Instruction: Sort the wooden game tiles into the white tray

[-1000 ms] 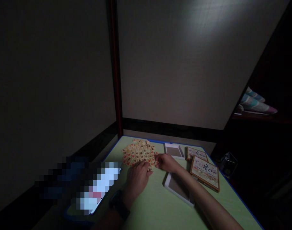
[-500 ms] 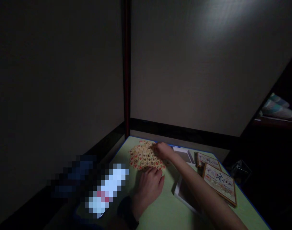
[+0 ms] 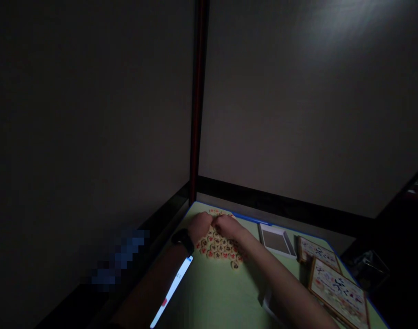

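A cluster of round Chinese chess pieces [image 3: 217, 244] with red and black characters lies on the green table [image 3: 222, 292]. Over the cluster's far left part, my left hand [image 3: 200, 226] has its fingers curled down; a dark band circles that wrist. Right beside it my right hand [image 3: 227, 226] is bent with its fingertips pointing left, the two hands nearly touching. Whatever the fingertips hold is hidden, though pieces lie under and around both hands. One piece [image 3: 234, 265] sits at the near edge of the group.
A lit phone [image 3: 173, 292] lies left, partly behind my left forearm. Right of the pieces is a shallow white box tray [image 3: 276, 240]; another white edge [image 3: 268, 301] shows under my right forearm. Two decorated box lids [image 3: 339, 292] lie at the right. Walls meet behind the table.
My left hand has moved from the near edge of the pieces to the far left, beside my right hand. A piece now lies at the near edge. The view has shifted left.
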A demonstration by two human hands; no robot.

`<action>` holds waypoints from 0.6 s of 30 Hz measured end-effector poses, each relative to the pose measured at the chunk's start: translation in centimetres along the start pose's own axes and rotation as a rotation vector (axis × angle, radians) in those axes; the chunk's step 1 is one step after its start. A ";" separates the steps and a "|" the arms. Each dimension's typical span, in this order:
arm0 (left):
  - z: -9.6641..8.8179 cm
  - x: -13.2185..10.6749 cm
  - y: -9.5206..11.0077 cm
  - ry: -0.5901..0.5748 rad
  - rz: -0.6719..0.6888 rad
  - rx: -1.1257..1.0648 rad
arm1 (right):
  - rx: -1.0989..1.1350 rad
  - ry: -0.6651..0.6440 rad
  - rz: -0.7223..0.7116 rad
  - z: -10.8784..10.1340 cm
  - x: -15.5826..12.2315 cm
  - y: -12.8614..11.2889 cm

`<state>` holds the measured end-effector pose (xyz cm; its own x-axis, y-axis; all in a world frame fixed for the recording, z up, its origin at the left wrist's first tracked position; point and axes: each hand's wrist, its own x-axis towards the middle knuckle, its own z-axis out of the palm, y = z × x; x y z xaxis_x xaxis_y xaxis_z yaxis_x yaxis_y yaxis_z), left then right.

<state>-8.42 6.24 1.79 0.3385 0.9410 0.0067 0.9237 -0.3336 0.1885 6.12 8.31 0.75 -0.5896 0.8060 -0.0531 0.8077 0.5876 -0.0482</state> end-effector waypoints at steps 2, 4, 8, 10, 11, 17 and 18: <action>0.5 0.4 -0.1 -0.013 0.010 -0.021 | -0.018 -0.012 0.004 0.0 0.3 0.0; 1.0 0.7 -0.2 -0.015 0.021 -0.050 | -0.034 -0.021 0.011 0.0 0.5 0.1; 1.5 1.3 -0.8 0.017 0.025 -0.110 | -0.052 -0.032 0.010 0.1 0.7 0.1; 1.3 1.5 -1.7 0.038 0.013 -0.137 | -0.049 -0.028 -0.004 0.2 0.7 0.1; 1.1 1.5 -2.2 0.045 0.007 -0.152 | -0.045 -0.022 -0.013 0.3 0.7 0.0; -0.2 -0.4 -5.5 0.033 0.008 -0.232 | 0.021 0.018 -0.039 0.6 0.6 0.3; -0.2 -0.9 -5.8 0.025 0.005 -0.241 | 0.040 0.024 -0.037 0.7 0.7 0.5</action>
<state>-14.14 7.39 0.88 0.3352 0.9416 0.0319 0.8514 -0.3172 0.4178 6.11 9.12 -0.05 -0.6180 0.7857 -0.0268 0.7843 0.6139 -0.0896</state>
